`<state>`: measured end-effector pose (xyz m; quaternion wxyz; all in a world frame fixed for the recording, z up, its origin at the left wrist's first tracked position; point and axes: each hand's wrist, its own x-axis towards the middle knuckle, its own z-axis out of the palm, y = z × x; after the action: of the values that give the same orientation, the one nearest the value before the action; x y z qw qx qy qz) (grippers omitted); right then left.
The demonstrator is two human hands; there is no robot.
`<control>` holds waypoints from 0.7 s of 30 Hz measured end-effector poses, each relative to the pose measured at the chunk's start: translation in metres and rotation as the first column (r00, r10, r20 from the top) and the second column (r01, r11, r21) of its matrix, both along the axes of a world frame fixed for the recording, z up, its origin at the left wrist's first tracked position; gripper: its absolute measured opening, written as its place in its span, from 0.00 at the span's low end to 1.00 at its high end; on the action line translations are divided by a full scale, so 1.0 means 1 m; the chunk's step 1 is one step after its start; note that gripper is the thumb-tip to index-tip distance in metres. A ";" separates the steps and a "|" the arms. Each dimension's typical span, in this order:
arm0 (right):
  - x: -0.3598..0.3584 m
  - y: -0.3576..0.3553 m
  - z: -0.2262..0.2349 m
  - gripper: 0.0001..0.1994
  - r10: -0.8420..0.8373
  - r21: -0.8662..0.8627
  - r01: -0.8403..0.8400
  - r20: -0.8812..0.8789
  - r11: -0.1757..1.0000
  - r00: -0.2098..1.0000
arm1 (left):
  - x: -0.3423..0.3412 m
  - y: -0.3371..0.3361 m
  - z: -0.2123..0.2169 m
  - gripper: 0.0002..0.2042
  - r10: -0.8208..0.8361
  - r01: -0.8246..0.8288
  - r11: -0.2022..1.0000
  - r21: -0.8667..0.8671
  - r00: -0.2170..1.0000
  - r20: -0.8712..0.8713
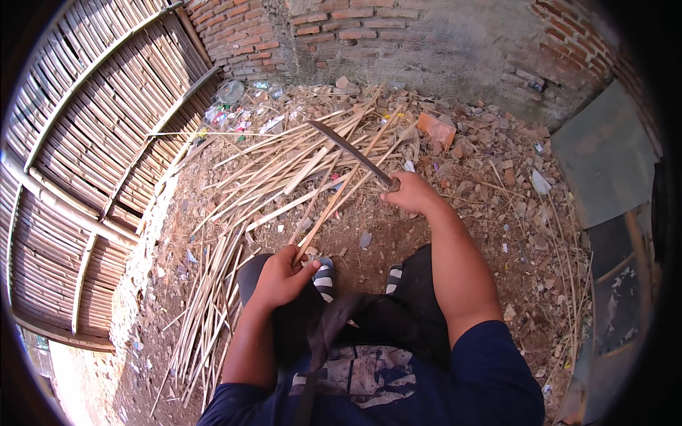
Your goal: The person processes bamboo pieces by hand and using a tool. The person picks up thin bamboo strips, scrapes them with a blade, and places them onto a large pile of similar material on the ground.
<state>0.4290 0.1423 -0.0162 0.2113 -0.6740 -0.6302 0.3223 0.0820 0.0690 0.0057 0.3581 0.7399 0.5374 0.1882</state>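
the left hand (283,278) pinches a pale strip (331,206), the right hand (413,193) clenches a long knife (348,147), and loose strips (307,172) litter the ground (366,266) toward its walled edge.

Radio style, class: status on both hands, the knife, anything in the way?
Left hand closed on at least one stick. Right hand gripping knife, angled forward-left. Loose sticks strewn ahead and left, possibly in the way.

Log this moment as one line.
Left hand: gripping at least one pale strip; right hand: gripping machete, angled forward-left; ground: loose strips, brick chunk
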 end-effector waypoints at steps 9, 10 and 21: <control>-0.057 -0.032 0.006 0.21 0.419 0.027 -0.443 0.275 0.896 0.865 | 0.001 -0.005 -0.003 0.18 0.022 -0.022 1.000 0.004 1.000 0.017; -0.055 -0.028 0.005 0.21 0.398 0.002 -0.407 0.205 0.913 0.894 | 0.000 -0.006 -0.002 0.18 0.018 -0.018 1.000 0.014 1.000 0.008; -0.007 -0.006 -0.024 0.27 0.067 0.063 -0.069 0.028 0.996 0.997 | 0.002 -0.002 0.002 0.19 -0.017 0.018 1.000 0.016 0.998 -0.062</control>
<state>0.4217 0.1364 -0.0403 0.2135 -0.6493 -0.6653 0.3002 0.0844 0.0665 0.0072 0.3367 0.7529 0.5404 0.1664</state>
